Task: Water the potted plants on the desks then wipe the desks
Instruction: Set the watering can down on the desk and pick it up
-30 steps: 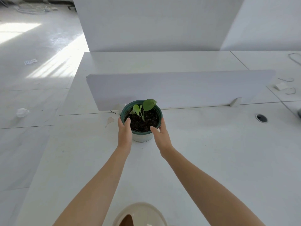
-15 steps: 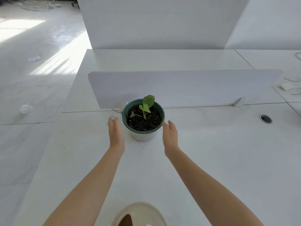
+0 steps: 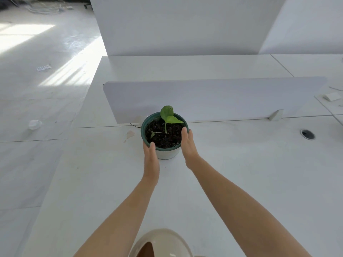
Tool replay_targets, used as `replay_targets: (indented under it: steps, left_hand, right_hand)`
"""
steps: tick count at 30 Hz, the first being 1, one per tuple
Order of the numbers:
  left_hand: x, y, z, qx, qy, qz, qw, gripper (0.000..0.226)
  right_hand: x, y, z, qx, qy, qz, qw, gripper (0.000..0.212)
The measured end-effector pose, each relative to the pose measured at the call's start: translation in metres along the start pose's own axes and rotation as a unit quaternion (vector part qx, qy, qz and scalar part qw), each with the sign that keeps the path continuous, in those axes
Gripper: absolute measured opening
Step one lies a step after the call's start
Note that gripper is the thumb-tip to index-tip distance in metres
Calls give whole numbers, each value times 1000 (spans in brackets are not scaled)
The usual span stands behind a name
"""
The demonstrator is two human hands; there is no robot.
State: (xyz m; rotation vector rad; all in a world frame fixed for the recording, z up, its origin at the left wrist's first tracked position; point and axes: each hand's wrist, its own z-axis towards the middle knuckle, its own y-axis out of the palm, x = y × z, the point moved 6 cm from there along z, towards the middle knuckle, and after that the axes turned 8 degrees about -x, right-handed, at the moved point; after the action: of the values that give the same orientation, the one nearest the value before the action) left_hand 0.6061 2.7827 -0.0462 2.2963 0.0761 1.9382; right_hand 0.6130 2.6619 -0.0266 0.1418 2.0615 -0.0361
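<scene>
Green-rimmed white pot (image 3: 168, 153), black soil (image 3: 163, 135), white desk (image 3: 241, 164)

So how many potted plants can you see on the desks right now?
1. The potted plant stands on the near desk just before the divider panel, between the left hand and right hand. Others may sit out of frame.

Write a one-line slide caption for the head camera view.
Both hands, left and right, cup a green-rimmed potted seedling on a white desk before a low divider panel.
</scene>
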Motion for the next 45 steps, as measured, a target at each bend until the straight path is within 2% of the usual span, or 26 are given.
replay_targets:
  steps: [2, 6, 9, 15, 19, 22, 26, 32, 34, 37, 39, 42, 44, 45]
  left_hand:
    - [3, 0, -3, 4, -3, 3, 1000, 45]
    - [5, -12, -11, 22, -126, 18, 992, 60]
    - [13, -36, -28, 56, -149, 46, 986, 59]
    - [62, -86, -107, 105, -41, 25, 993, 18]
    - [80, -123, -178, 191, 73, 56, 977, 28]
    - [72, -149, -225, 248, 121, 61, 959, 31]
    - [42, -174, -269, 306, 134, 14, 942, 32]
    - [-8, -195, -299, 363, 65, -40, 929, 29]
    - [-16, -197, -299, 358, 43, -50, 931, 27]
    - [-36, -200, -291, 326, -14, -111, 939, 22]
    - [-47, -197, -283, 284, -55, -169, 942, 29]
    - [-52, -185, -268, 207, -87, -187, 956, 49]
    - [-49, -174, -257, 148, -80, -192, 967, 47]
    - [-47, -169, -253, 124, -74, -193, 970, 39]
  right_hand:
    - [-4, -2, 1, -6, 2, -15, 1000, 64]
    - [-1, -10, -9, 2, -2, -10, 1000, 64]
    - [5, -17, -26, 13, -20, -18, 1000, 61]
    - [21, -28, -80, 22, -51, -16, 998, 48]
    - [21, -36, -133, 11, -94, 10, 995, 36]
    - [28, -43, -168, 20, -122, 1, 992, 32]
    - [50, -47, -206, 37, -147, -55, 987, 26]
    - [102, -37, -230, 30, -126, -140, 982, 21]
    - [113, -31, -235, 27, -124, -161, 979, 14]
    - [125, -19, -243, 16, -131, -211, 969, 16]
    - [130, -9, -247, 7, -148, -243, 959, 12]
    - [137, -6, -246, 18, -163, -272, 948, 12]
    - [145, -8, -240, 16, -152, -275, 949, 16]
    - [149, -10, -237, 12, -136, -267, 954, 22]
